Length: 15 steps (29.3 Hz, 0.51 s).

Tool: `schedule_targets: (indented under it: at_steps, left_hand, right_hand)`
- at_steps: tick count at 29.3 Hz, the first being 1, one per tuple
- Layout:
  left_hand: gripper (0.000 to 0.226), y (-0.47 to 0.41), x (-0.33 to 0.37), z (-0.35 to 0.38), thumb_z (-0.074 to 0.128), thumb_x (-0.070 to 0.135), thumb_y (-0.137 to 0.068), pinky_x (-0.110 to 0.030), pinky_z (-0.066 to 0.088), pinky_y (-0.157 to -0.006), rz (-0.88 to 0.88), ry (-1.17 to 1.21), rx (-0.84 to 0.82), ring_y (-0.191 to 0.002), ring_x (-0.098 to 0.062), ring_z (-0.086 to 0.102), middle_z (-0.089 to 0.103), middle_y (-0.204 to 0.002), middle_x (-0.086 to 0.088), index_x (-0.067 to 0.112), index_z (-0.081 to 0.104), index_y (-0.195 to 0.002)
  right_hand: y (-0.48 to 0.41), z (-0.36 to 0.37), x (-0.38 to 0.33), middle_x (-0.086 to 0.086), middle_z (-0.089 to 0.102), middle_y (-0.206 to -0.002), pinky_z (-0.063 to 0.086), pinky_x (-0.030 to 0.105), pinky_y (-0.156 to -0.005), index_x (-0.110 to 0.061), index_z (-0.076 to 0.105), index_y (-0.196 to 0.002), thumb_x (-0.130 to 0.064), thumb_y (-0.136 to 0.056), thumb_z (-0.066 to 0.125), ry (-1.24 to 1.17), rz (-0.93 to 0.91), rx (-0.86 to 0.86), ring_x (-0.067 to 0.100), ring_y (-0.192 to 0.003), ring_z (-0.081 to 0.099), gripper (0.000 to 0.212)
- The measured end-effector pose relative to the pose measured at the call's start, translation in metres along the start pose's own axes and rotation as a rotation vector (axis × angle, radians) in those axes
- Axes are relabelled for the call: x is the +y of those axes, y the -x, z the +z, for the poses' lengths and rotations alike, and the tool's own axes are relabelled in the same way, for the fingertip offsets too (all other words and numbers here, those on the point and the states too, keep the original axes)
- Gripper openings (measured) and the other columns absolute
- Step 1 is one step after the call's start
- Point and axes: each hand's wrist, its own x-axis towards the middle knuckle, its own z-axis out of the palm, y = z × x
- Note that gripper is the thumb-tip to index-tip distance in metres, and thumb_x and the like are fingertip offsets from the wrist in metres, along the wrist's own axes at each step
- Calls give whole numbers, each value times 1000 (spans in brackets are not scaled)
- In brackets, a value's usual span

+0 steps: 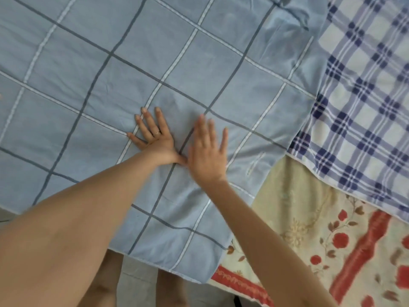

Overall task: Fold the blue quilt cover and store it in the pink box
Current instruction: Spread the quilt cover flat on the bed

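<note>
The blue quilt cover (110,74), light blue with dark and white grid lines, lies spread flat over most of the bed. Its near edge hangs over the bed's front. My left hand (155,134) lies flat on the cover with fingers spread, a ring on one finger. My right hand (208,151) is flat beside it, fingers straight and slightly blurred, touching the cloth. The two hands meet at the thumbs near the cover's middle. No pink box is in view.
A white cloth with dark blue plaid (365,96) lies on the bed at the right, partly under the cover's edge. Below it shows a cream sheet with red flowers (321,240). My bare legs (108,282) and grey floor show at the bottom.
</note>
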Motion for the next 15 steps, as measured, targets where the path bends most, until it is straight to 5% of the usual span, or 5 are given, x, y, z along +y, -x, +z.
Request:
schedule_targets:
  at_steps: [3, 5, 9, 12, 15]
  left_hand:
    - [173, -4, -2, 3, 81, 73, -30, -69, -13, -101, 17, 6, 40, -128, -40, -44, -52, -135, -21, 14, -49, -128]
    - [168, -5, -7, 8, 76, 79, -33, -67, -13, -103, 32, 17, 55, -130, -38, -42, -49, -139, -19, 16, -45, -133]
    - [92, 2, -20, 49, 47, 65, -82, -67, -4, -109, 211, 192, 546, -146, -29, -9, -8, -159, -14, 24, 5, -152]
    - [64, 37, -15, 127, 35, 49, -89, -71, 4, -107, 406, 42, 780, -145, -29, 14, 17, -158, -9, 27, 27, -149]
    - [70, 110, -2, 236, 41, 54, -87, -76, -4, -101, 859, -299, 435, -146, -30, 10, 13, -159, -6, 31, 21, -150]
  right_hand:
    - [54, 33, 34, -4, 22, -157, 2, 61, -112, -21, 23, -151, -51, -91, 30, -27, 42, -143, 18, -144, 21, 67]
    - [94, 46, 79, -6, 10, -159, -9, 61, -111, -24, 10, -152, -58, -90, 25, -48, 255, -98, 21, -146, 11, 72]
    - [156, 45, 132, -4, -10, -159, -9, 62, -111, -22, -9, -152, -61, -92, 12, -103, 667, -109, 26, -147, -5, 75]
    - [172, 31, 130, 8, 30, -152, 18, 51, -114, -13, 25, -148, -37, -97, 39, -333, 741, 106, 29, -139, 28, 58]
    - [177, 23, 114, -6, 57, -107, 45, 32, -86, -14, 44, -133, -25, -96, 48, -691, 808, 314, 7, -100, 56, 39]
